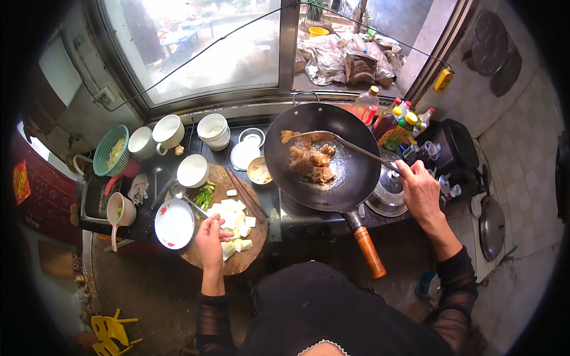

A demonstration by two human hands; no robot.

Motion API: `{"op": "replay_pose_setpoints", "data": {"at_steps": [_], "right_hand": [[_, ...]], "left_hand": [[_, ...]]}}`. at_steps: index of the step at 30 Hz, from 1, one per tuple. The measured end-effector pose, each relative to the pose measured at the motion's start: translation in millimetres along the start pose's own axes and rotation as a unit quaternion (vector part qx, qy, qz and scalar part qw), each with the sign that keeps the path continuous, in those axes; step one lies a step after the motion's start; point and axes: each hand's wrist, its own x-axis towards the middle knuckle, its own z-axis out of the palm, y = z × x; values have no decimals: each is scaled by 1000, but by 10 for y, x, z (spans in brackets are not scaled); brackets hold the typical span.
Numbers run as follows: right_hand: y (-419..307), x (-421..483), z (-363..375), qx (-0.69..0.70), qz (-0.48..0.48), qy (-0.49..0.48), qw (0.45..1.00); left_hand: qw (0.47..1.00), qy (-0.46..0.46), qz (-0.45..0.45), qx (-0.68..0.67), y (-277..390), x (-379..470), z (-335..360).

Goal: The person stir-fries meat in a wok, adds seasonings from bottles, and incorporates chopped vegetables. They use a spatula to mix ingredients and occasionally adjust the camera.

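Observation:
My right hand (420, 189) grips the handle of a metal spatula (363, 151), which reaches over the black wok (285, 178). Its blade, at the wok's left, bears a brown piece of food, and browned meat chunks (311, 163) lie in the wok's middle. My left hand (211, 244) holds a metal spoon or small ladle (178, 191) by its handle, above the round wooden chopping board (260, 222). Pale cut vegetable pieces (236, 220) and chopped greens (204, 196) lie on the board. A white enamel plate or bowl (174, 224) is just left of my left hand.
Seasoning bottles (396, 129) and a glass lid (387, 191) stand right of the wok. Its wooden handle (369, 253) juts towards me. Chopsticks (246, 193) lie on the board. Leftward are white bowls (193, 171), a green basket (111, 151) and a sink (95, 202).

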Motion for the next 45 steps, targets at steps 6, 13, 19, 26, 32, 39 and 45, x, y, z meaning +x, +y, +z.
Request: {"op": "replay_pose_setpoints", "data": {"at_steps": [6,13,19,26,32,39,45], "right_hand": [[-236,210,455,-32,-34,15,999],[57,-11,285,-67,-84,-35,994],[-66,70,545,-103,-56,12,993],[84,-218,-430,-46,-14,-33,998],[-4,-450,-860,-120,-36,-89,988],[-197,-429,-453,128,31,-166,977],[-433,-375,-1072,248,90,-151,953]], "left_hand": [[999,-41,11,3,121,56,204],[1000,-24,-1,9,-23,40,18],[998,-70,9,7,83,91,275],[997,-69,8,19,59,21,209],[998,-59,-2,29,16,7,130],[984,-178,-9,9,559,-284,794],[889,-447,-98,25,835,-762,1270]]}}
